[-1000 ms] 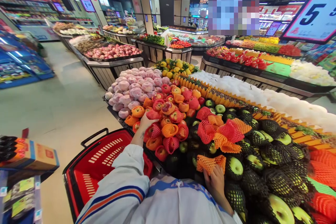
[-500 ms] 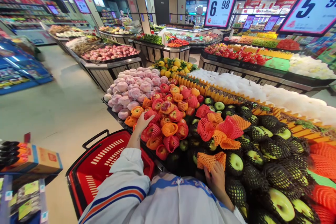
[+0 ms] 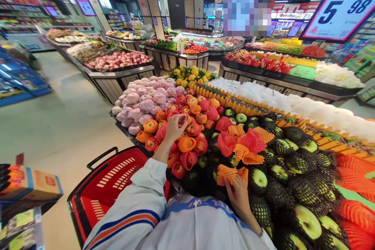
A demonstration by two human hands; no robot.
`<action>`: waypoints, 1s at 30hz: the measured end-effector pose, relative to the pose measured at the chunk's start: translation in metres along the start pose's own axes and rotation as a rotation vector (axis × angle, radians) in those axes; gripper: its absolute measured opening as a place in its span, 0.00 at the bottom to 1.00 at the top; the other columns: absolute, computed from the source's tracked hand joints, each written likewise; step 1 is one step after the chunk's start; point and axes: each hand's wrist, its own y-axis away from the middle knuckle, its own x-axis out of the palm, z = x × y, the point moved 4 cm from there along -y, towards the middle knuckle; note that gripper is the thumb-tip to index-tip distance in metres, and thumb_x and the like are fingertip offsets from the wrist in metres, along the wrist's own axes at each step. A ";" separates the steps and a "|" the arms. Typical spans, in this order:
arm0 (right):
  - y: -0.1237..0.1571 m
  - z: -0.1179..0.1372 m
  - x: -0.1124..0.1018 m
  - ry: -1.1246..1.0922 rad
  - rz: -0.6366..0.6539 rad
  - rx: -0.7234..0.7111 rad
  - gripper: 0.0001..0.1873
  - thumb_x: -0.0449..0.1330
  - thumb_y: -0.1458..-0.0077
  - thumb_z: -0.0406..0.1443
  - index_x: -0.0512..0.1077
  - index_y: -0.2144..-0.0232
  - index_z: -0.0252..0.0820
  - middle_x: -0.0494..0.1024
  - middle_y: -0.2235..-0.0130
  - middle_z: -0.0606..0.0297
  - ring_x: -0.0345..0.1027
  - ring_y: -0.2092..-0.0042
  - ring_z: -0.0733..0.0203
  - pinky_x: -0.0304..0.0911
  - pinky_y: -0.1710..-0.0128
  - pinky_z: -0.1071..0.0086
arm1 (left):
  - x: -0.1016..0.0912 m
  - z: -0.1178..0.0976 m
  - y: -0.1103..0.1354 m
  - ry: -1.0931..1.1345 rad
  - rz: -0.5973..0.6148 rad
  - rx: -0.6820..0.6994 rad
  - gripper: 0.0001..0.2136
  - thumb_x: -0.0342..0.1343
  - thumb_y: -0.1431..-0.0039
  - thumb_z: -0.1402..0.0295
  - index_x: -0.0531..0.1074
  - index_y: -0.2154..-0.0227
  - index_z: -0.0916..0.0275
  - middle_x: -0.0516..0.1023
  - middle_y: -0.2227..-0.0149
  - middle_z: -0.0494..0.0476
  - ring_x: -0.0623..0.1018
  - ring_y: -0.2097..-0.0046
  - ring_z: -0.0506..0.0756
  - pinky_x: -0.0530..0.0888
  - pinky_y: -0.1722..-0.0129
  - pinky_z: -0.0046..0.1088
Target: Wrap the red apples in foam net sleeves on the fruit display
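Note:
My left hand (image 3: 175, 128) reaches over the heap of red apples (image 3: 200, 145) in pink and orange foam nets. Its thumb and fingers close around a dark red apple (image 3: 183, 119) on top of the heap. Lower right, my right hand (image 3: 238, 192) grips an orange foam net (image 3: 227, 174) above the green apples (image 3: 259, 178), which sit in black nets. Several loose pink and orange foam nets (image 3: 252, 143) lie piled on the green apples, just beyond that hand.
A red shopping basket (image 3: 117, 175) with a black handle stands left of the display, by my left arm. Pale wrapped fruit (image 3: 148, 99) and yellow citrus (image 3: 190, 73) lie farther back. A price sign (image 3: 340, 8) hangs at upper right. A boxed display (image 3: 32, 183) stands at far left.
My left hand has moved right and farther over the heap, from a pink-netted apple at its left edge to the dark red apple. My right hand keeps the orange net nearly in place.

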 end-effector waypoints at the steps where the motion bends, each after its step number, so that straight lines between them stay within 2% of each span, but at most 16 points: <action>1: -0.002 0.003 -0.003 -0.009 0.009 0.008 0.14 0.56 0.32 0.35 0.72 0.72 0.44 0.76 0.72 0.65 0.72 0.68 0.54 0.69 0.69 0.61 | 0.014 -0.016 -0.009 -0.031 0.088 0.056 0.17 0.55 0.33 0.62 0.71 0.45 0.62 0.76 0.43 0.65 0.72 0.39 0.63 0.65 0.35 0.45; 4: -0.007 0.011 -0.014 -0.039 0.003 0.007 0.15 0.55 0.31 0.35 0.71 0.72 0.45 0.77 0.71 0.64 0.73 0.68 0.55 0.71 0.69 0.61 | 0.061 -0.053 -0.031 -0.062 0.280 0.162 0.14 0.58 0.34 0.64 0.74 0.49 0.63 0.79 0.46 0.62 0.76 0.43 0.60 0.69 0.38 0.39; 7: -0.008 0.017 -0.028 -0.062 -0.051 -0.025 0.12 0.55 0.31 0.35 0.73 0.68 0.44 0.81 0.69 0.62 0.76 0.66 0.55 0.74 0.67 0.61 | 0.109 -0.076 -0.047 -0.120 0.435 0.225 0.13 0.66 0.42 0.67 0.78 0.55 0.63 0.81 0.50 0.62 0.78 0.46 0.61 0.72 0.42 0.36; 9: -0.007 0.018 -0.036 -0.071 -0.101 -0.057 0.09 0.55 0.31 0.34 0.75 0.61 0.44 0.84 0.64 0.60 0.79 0.62 0.54 0.77 0.63 0.60 | 0.135 -0.084 -0.055 -0.189 0.499 0.229 0.14 0.69 0.45 0.69 0.79 0.56 0.65 0.81 0.50 0.65 0.78 0.45 0.63 0.72 0.42 0.40; 12: -0.002 0.017 -0.046 -0.082 -0.174 -0.075 0.08 0.56 0.31 0.33 0.76 0.58 0.44 0.85 0.62 0.59 0.81 0.61 0.53 0.78 0.62 0.61 | 0.161 -0.088 -0.062 -0.296 0.523 0.196 0.15 0.65 0.39 0.66 0.76 0.51 0.66 0.78 0.46 0.65 0.76 0.43 0.64 0.71 0.41 0.49; 15: 0.004 0.012 -0.049 -0.073 -0.204 -0.041 0.09 0.56 0.31 0.34 0.77 0.58 0.44 0.86 0.62 0.58 0.82 0.61 0.53 0.80 0.63 0.62 | 0.177 -0.089 -0.064 -0.371 0.503 0.169 0.16 0.61 0.33 0.62 0.74 0.47 0.65 0.74 0.42 0.64 0.74 0.40 0.64 0.70 0.39 0.54; 20: 0.010 0.003 -0.048 -0.092 -0.226 0.049 0.10 0.57 0.31 0.35 0.78 0.55 0.44 0.87 0.59 0.57 0.83 0.59 0.52 0.81 0.60 0.61 | 0.198 -0.091 -0.056 -0.432 0.460 0.165 0.18 0.60 0.33 0.62 0.73 0.45 0.64 0.73 0.40 0.65 0.72 0.38 0.65 0.68 0.37 0.55; 23: 0.009 0.002 -0.044 -0.118 -0.221 0.057 0.10 0.58 0.32 0.35 0.79 0.55 0.44 0.87 0.58 0.57 0.83 0.58 0.52 0.81 0.60 0.62 | 0.209 -0.093 -0.051 -0.444 0.440 0.149 0.18 0.59 0.32 0.62 0.72 0.43 0.63 0.72 0.38 0.64 0.70 0.36 0.66 0.65 0.35 0.57; 26: 0.007 0.002 -0.042 -0.143 -0.209 0.057 0.10 0.57 0.32 0.35 0.79 0.55 0.44 0.87 0.59 0.58 0.83 0.59 0.53 0.81 0.59 0.62 | 0.216 -0.095 -0.051 -0.446 0.432 0.131 0.19 0.59 0.32 0.63 0.72 0.42 0.63 0.71 0.38 0.64 0.70 0.36 0.66 0.64 0.35 0.58; 30: 0.005 0.001 -0.042 -0.165 -0.211 0.079 0.09 0.58 0.32 0.35 0.80 0.59 0.45 0.87 0.61 0.60 0.83 0.61 0.54 0.81 0.62 0.64 | 0.219 -0.097 -0.056 -0.445 0.428 0.132 0.18 0.60 0.32 0.62 0.72 0.43 0.63 0.72 0.39 0.64 0.72 0.38 0.65 0.69 0.38 0.56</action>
